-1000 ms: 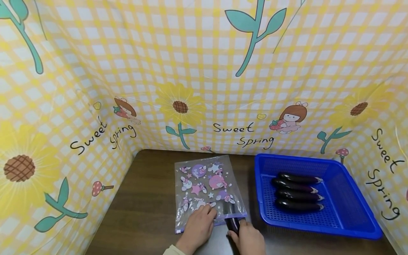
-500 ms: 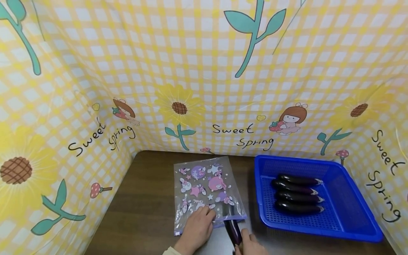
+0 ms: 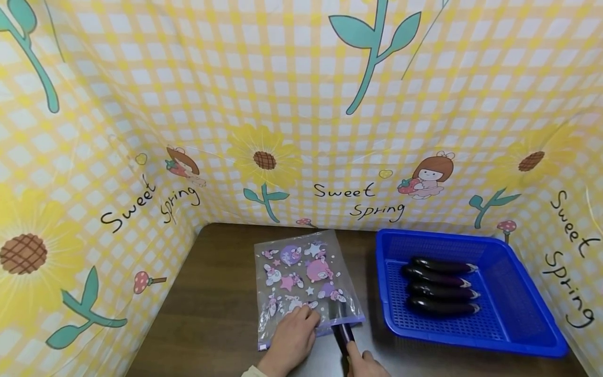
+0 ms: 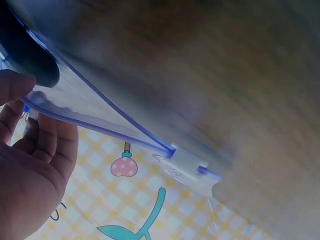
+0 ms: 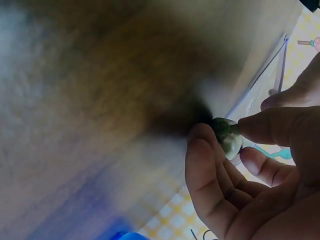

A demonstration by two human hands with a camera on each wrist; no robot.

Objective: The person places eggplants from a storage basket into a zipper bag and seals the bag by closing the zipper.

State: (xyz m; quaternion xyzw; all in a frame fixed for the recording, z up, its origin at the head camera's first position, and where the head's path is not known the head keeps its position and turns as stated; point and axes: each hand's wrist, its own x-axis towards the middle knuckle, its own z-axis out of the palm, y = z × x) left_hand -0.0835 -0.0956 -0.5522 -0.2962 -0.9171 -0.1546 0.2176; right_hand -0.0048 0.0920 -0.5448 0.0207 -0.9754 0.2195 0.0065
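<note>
A clear slider zip bag (image 3: 288,283) with pink and purple cartoon prints lies flat, its purple-edged mouth toward me. My left hand (image 3: 291,336) pinches the upper lip of that mouth between thumb and fingers, and the left wrist view shows the two purple zip strips parted, meeting at the white slider (image 4: 186,162). A dark eggplant (image 3: 343,333) reaches through the opening, its front part inside the bag. With my right hand (image 3: 366,364) I hold the eggplant by its rear end; the right wrist view shows fingertips around the green stem cap (image 5: 229,137).
A blue plastic basket (image 3: 532,293) stands at the right, holding several eggplants (image 3: 443,285) in a row. The dark wooden table (image 3: 202,293) is enclosed by a yellow checked cloth (image 3: 301,115) at the back and sides.
My right hand has slid back along the eggplant, from near the bag's mouth to its stem end. The left hand stays at the bag's lip.
</note>
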